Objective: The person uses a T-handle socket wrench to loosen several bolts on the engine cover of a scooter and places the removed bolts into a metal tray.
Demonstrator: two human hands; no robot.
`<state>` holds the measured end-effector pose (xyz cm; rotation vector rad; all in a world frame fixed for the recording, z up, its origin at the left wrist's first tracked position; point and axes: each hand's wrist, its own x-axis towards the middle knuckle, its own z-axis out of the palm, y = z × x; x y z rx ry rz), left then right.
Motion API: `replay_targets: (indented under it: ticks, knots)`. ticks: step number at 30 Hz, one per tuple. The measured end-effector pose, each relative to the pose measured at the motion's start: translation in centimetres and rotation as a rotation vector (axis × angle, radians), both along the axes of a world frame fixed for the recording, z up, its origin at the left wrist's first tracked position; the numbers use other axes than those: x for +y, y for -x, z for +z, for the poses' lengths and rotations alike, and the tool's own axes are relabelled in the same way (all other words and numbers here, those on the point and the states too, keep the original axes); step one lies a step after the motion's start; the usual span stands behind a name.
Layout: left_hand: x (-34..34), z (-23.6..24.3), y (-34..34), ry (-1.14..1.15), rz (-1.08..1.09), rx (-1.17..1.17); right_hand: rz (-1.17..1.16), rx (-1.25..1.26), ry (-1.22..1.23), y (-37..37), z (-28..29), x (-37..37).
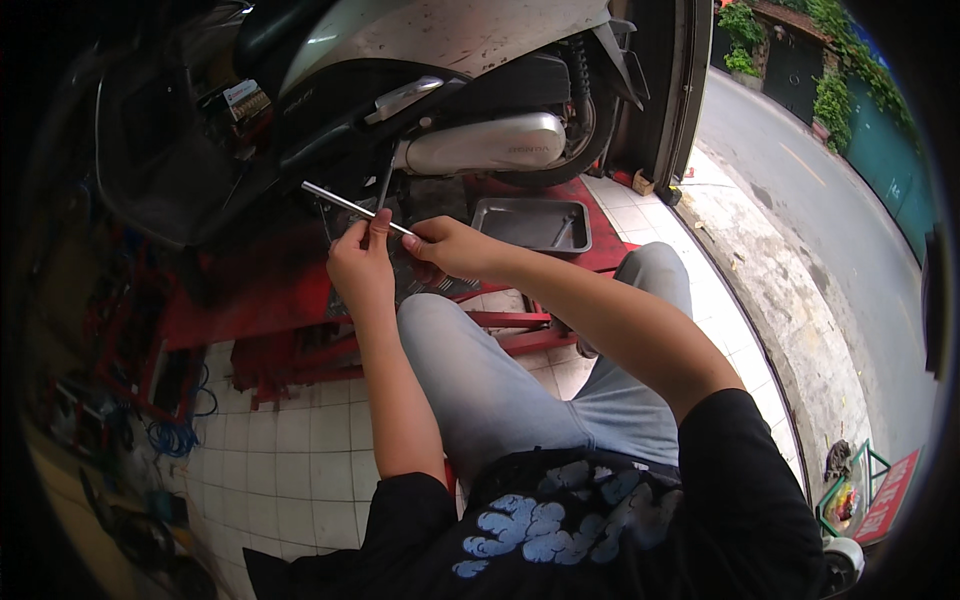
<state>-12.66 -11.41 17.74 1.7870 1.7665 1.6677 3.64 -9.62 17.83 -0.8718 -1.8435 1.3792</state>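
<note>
A slim silver metal rod (pixel 335 197) slants across in front of me, its far end free at the upper left. My left hand (pixel 362 262) is closed around its middle, thumb up. At the rod's near end my right hand (pixel 440 248) grips it with thumb and fingers. A thinner dark bar (pixel 386 180) rises from beside my left thumb toward the scooter; I cannot tell whether it joins the rod. The scooter (pixel 480 145), grey and black with a silver side cover, stands just beyond both hands.
The scooter rests on a red lift platform (pixel 240 300). A metal tray (pixel 535 222) with a small tool inside lies right of my hands. Red lift struts (pixel 510 320) sit below, near my knees. Blue hose (pixel 172 437) coils at the left; a street runs along the right.
</note>
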Motion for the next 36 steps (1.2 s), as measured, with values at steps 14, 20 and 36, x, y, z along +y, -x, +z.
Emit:
replay_targets:
  ticks: [14, 20, 36]
  knots:
    - [-0.4, -0.4, -1.5, -0.415, 0.266, 0.26, -0.634, 0.043, -0.796, -1.0, 3.0, -1.9]
    - [-0.6, 0.4, -3.3, -0.081, -0.165, -0.26, -0.326, -0.032, -0.4, -1.0, -0.2, 0.2]
    - [0.1, -1.5, -2.6, -0.417, 0.207, 0.301, -0.76, 0.051, -0.879, -2.0, 3.5, -1.8]
